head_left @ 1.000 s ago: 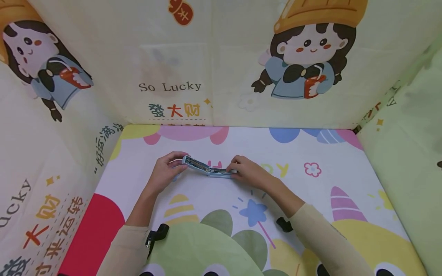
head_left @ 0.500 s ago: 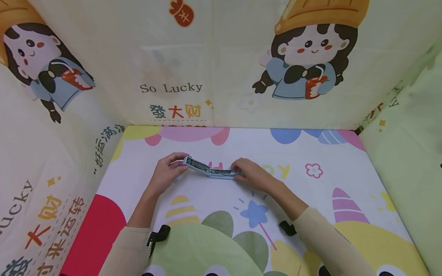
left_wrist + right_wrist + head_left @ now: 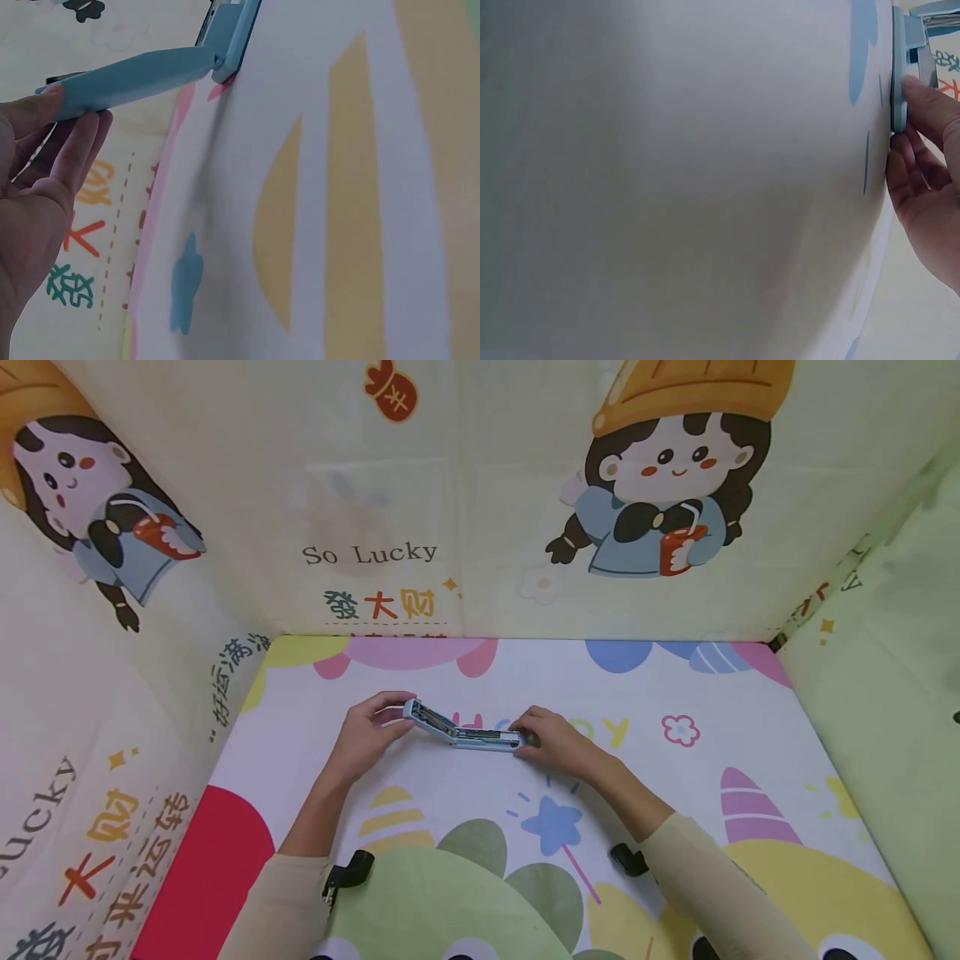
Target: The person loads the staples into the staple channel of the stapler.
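A light-blue stapler (image 3: 483,741) is spread open over the table, its two halves meeting at a hinge in the middle. My left hand (image 3: 363,733) pinches the far end of the raised half, thumb on one side and fingers on the other. In the left wrist view, that blue upper arm (image 3: 135,81) slants up from the hinge. The lower half lies along the tabletop, and my right hand (image 3: 555,741) grips its right end. The right wrist view has the thumb against the blue base (image 3: 899,75), with the other fingers bent by its end. Metal parts show inside both halves.
A printed cartoon cloth (image 3: 637,693) covers the table. Patterned fabric walls (image 3: 495,527) rise at the back and both sides. Black wrist-camera mounts (image 3: 349,868) sit by both sleeves.
My right hand has slid a little to the right along the stapler's lower half, and more of its right end shows. The left hand keeps its pinch, shifting very slightly right.
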### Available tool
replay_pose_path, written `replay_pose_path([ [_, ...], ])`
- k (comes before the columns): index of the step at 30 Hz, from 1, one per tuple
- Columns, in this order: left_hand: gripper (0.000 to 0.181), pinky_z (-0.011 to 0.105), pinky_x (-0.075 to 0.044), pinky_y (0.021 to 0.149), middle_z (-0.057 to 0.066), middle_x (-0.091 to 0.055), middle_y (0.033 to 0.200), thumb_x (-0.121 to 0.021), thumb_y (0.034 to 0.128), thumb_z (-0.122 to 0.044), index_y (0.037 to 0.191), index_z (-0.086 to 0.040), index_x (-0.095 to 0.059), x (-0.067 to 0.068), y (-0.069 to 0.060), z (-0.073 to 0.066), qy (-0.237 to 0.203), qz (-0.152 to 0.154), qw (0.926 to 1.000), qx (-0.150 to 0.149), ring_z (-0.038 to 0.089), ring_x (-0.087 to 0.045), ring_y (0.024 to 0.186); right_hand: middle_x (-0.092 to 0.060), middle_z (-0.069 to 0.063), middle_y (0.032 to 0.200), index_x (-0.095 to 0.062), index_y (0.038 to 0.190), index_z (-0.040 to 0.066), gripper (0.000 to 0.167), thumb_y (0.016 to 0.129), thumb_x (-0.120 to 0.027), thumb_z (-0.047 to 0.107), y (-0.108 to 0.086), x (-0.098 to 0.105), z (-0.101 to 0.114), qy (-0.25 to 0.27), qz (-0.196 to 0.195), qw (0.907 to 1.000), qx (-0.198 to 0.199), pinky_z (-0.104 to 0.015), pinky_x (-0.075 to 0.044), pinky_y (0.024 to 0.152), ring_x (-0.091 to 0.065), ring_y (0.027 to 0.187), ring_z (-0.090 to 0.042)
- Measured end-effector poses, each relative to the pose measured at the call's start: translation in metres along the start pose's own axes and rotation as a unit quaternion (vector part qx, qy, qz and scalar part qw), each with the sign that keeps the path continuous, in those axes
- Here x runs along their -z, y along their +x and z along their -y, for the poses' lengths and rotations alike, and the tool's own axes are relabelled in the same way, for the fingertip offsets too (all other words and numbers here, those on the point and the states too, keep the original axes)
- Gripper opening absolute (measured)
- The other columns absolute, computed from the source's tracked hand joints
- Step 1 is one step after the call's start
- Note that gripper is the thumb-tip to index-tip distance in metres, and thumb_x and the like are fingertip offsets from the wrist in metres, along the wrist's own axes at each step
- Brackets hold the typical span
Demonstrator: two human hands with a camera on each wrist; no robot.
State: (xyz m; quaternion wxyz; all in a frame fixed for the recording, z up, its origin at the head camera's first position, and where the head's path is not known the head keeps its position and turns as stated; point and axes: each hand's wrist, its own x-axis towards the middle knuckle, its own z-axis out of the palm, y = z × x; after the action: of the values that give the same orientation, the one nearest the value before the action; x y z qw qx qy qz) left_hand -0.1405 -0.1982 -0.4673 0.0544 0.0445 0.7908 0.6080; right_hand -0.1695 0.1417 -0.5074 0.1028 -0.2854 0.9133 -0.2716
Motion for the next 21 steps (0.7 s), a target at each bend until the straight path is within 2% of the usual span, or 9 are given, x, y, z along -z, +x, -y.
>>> replay_pose_path([
  [8, 0.04, 0.016, -0.056, 0.092, 0.013, -0.065, 0.133, -0.076, 0.0928, -0.005, 0.131, -0.007, -0.067, -0.005, 0.003, -0.003, 0.016, 0.003, 0.9993, -0.033, 0.031, -0.062, 0.123, -0.065, -0.005, 0.114, -0.072, 0.121, 0.008, 0.035, 0.089, -0.083, 0.019, 0.003, -0.002, -0.003, 0.015, -0.002, 0.9999, -0.001, -0.032, -0.053, 0.086, -0.057, 0.095, -0.015],
  [12, 0.038, 0.016, -0.056, 0.093, 0.012, -0.066, 0.13, -0.076, 0.0929, -0.004, 0.13, -0.007, -0.068, -0.009, 0.006, -0.006, 0.024, 0.006, 0.9988, -0.043, 0.029, -0.062, 0.122, -0.065, -0.005, 0.113, -0.072, 0.12, 0.008, 0.036, 0.088, -0.084, 0.019, 0.003, -0.002, -0.004, 0.021, -0.005, 0.9997, -0.01, -0.033, -0.053, 0.087, -0.057, 0.095, -0.015],
  [21, 0.034, 0.02, -0.056, 0.097, 0.016, -0.067, 0.128, -0.072, 0.0949, 0.0, 0.128, -0.004, -0.064, -0.023, 0.013, -0.015, 0.014, 0.042, 0.9963, -0.074, 0.029, -0.062, 0.122, -0.065, -0.004, 0.112, -0.072, 0.119, 0.008, 0.036, 0.087, -0.084, 0.02, 0.002, -0.003, -0.006, 0.039, -0.004, 0.9989, -0.025, -0.033, -0.055, 0.09, -0.059, 0.096, -0.015],
])
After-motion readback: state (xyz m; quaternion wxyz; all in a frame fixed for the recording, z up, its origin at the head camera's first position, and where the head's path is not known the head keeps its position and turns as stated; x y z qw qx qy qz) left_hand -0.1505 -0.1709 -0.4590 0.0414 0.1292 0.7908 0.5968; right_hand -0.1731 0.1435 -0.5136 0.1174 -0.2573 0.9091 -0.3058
